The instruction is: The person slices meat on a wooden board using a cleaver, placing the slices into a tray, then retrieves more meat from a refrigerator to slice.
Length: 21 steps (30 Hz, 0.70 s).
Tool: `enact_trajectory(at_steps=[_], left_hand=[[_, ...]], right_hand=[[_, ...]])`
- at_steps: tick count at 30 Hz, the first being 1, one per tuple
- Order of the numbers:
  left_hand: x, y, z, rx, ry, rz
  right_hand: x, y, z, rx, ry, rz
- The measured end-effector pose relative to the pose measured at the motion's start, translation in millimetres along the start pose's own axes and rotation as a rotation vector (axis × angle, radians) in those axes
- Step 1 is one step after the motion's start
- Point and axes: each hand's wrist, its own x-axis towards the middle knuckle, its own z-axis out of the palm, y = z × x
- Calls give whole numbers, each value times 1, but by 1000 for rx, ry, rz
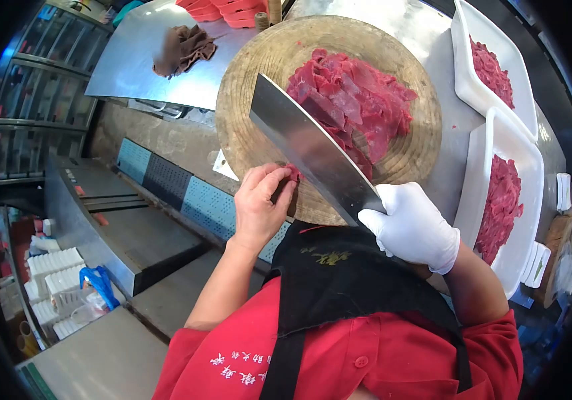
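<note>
My right hand [414, 225], in a white glove, grips the handle of a broad cleaver [312, 148]. Its blade slants up and left across a round wooden chopping block [252, 73]. At the block's near left edge, my bare left hand [261, 200] has its fingers closed on a small piece of red meat [294, 173], mostly hidden by the fingertips. Behind the blade lies a heap of sliced raw meat [359, 93], partly covered by the cleaver.
Two white trays [474, 180] of sliced meat stand right of the block. A brown cloth [192, 50] lies on the steel table [122, 70] at the upper left, with red baskets [236, 10] behind. Steel counters [159, 233] and a patterned mat strip [166, 177] are at left.
</note>
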Motion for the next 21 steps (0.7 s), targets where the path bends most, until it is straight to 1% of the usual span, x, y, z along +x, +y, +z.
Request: enact_trajectory(at_steps=[1, 4, 6, 7, 9, 10, 11, 13, 14, 15, 16, 17, 19, 20, 21], left_hand=[[1, 3, -1, 12, -41, -12], [4, -2, 6, 38, -42, -9], [14, -8, 13, 19, -13, 57], [21, -10, 15, 15, 5, 104], [42, -4, 16, 6, 22, 122], [57, 6, 14, -45, 68, 81], [70, 13, 14, -96, 111, 41], [94, 11, 14, -83, 91, 104], [103, 8, 17, -64, 57, 88], [110, 6, 19, -45, 23, 69], [108, 3, 15, 6, -112, 23], [99, 0, 11, 34, -259, 20], [77, -5, 13, 237, -482, 149], [72, -11, 22, 264, -566, 143], [75, -12, 31, 256, -568, 150]], right_hand=[[-1, 1, -1, -5, 4, 3], [-8, 0, -17, 1, 62, 17], [-19, -7, -32, 358, 160, 189], [-21, 2, -33, 473, 245, 148], [-29, 7, -46, 671, 330, 108], [-33, 12, -51, 729, 369, 114], [-36, 19, -54, 831, 405, 78], [-36, 30, -57, 998, 439, 41], [-33, 37, -56, 1016, 487, 56], [-32, 56, -54, 940, 505, 75], [-37, 59, -52, 906, 529, 98], [-43, 63, -48, 872, 552, 120], [-52, 86, -38, 927, 530, 196], [-56, 93, -32, 961, 509, 229], [-58, 97, -28, 978, 480, 254]])
